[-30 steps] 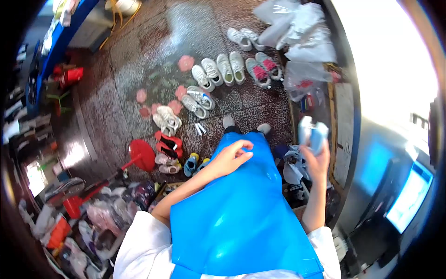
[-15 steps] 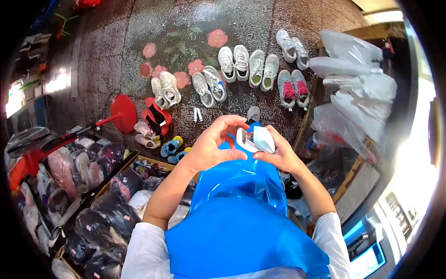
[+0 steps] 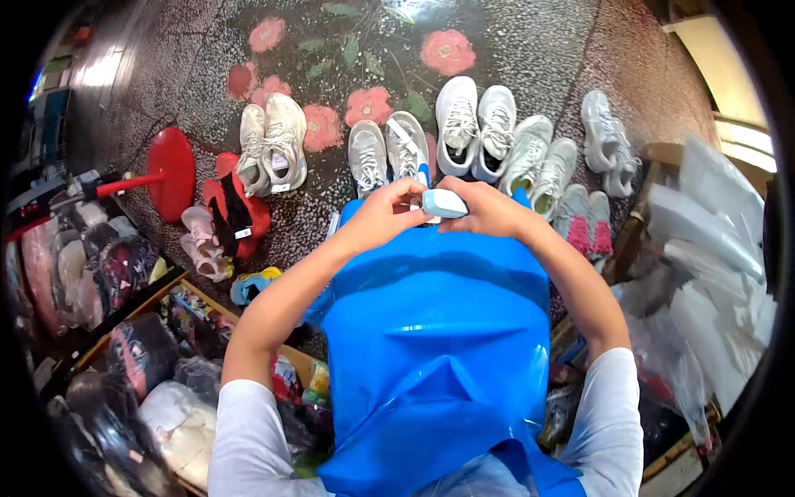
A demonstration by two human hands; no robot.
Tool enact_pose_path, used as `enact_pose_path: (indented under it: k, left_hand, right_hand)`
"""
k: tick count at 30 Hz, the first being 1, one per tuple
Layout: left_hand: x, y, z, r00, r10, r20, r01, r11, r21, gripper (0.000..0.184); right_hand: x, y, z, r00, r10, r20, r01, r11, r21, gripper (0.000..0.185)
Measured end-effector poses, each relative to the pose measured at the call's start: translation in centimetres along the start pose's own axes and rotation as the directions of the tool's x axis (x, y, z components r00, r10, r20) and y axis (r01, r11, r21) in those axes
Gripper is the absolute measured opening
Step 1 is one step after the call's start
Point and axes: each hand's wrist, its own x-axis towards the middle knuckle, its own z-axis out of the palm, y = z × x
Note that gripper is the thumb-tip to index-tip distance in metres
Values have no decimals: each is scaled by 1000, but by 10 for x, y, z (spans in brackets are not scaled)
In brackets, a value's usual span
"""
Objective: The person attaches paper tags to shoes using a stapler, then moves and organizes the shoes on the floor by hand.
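A small white and light-blue device (image 3: pixel 445 204) is in my right hand (image 3: pixel 487 209), whose fingers are wrapped round its right end. My left hand (image 3: pixel 385 217) is closed in a pinch at the device's left end; what lies between its fingertips is too small to make out. Both hands are above the top of the blue apron (image 3: pixel 439 331). Just beyond them on the floor stands a pair of grey-white shoes (image 3: pixel 368 157), one with a white strip across it. White sneakers (image 3: pixel 458 124) stand to the right of that pair.
More shoes line the floor: cream ones (image 3: pixel 283 145), greenish-white ones (image 3: pixel 528 153) and grey-pink ones (image 3: pixel 573 217). A red round base (image 3: pixel 171 174) is at the left. Bagged items (image 3: pixel 178 422) fill the lower left, and white plastic bags (image 3: pixel 712 273) lie at the right.
The device went from out at the right to between both hands, then turned and closed up. My left hand came in from over the apron. The view has shifted closer to the shoes.
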Motion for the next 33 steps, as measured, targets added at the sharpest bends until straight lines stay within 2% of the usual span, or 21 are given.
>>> enact_pose_path:
  k: [2,4,5,6,8,10,12,13,14,16,17,19,22,24,26,27,28,29,31,32,33]
  left_hand:
    - [25,-65,-28,999,10,33,-9,1000,-24,31]
    - [50,-113,-61,985,128,-117,-88,951,297,28]
    - [67,-131,-85,976,111,-186,-34,926,376,31]
    - [86,-147,-107,963,99,-252,26,893,449,34]
    - [125,-174,-132,889,301,-345,-71,835,546,35]
    - [154,-180,-138,878,331,-345,-72,805,589,38]
    - [173,-185,-136,842,202,-501,178,772,610,43]
    - [179,-190,-135,825,278,-493,138,746,652,44]
    - [186,-198,-137,830,279,-483,130,745,654,44]
    - [194,-216,-140,773,434,-462,14,717,697,39]
    - [196,-224,-143,745,485,-457,-74,742,666,29]
    - [197,-229,-149,773,471,-425,-93,746,659,24]
    - [198,-233,-149,770,474,-427,-120,765,633,13]
    - [196,-235,-149,772,465,-434,-141,790,597,12]
    - [191,-230,-147,780,454,-431,-126,788,602,13]
    - [190,-226,-145,784,451,-427,-117,782,612,13]
    - [190,-224,-144,780,451,-433,-119,787,605,13]
    - [189,-224,-143,777,456,-433,-126,788,603,13]
    - [188,-224,-142,771,462,-438,-132,789,600,12]
    - [188,-224,-141,763,462,-452,-156,810,566,12]
    - [187,-224,-138,755,461,-467,-179,829,530,12]
  right_hand:
    - [25,58,17,999,-1,46,3,999,-48,40]
    - [39,115,30,997,32,76,-22,991,-135,41]
    - [43,142,35,992,77,96,-55,976,-210,43]
    - [43,167,42,993,96,69,-77,968,-238,41]
    - [32,206,58,976,219,1,-211,940,-270,41]
    - [17,234,79,969,188,-161,-233,912,-336,42]
    - [6,254,96,956,176,-236,-257,890,-376,42]
    - [1,262,102,943,164,-289,-286,845,-452,42]
    - [-2,268,107,930,148,-338,-315,793,-522,42]
    - [-6,283,119,917,171,-360,-352,772,-530,40]
    - [-9,289,125,917,108,-385,-330,748,-576,39]
    - [-8,275,126,908,45,-416,-320,713,-624,37]
    - [4,238,129,848,60,-526,-412,698,-585,41]
    - [26,216,127,806,-143,-574,-241,807,-539,46]
    - [66,197,124,745,71,-663,-173,981,-89,45]
    - [91,197,122,679,100,-727,-129,991,16,39]
    - [114,202,117,612,134,-780,-75,991,111,34]
    - [131,204,111,618,133,-774,-80,991,106,34]
    - [156,210,102,626,385,-678,-263,923,281,24]
    - [165,217,103,628,384,-677,-263,923,280,24]
    - [172,228,105,616,423,-665,-200,900,387,22]
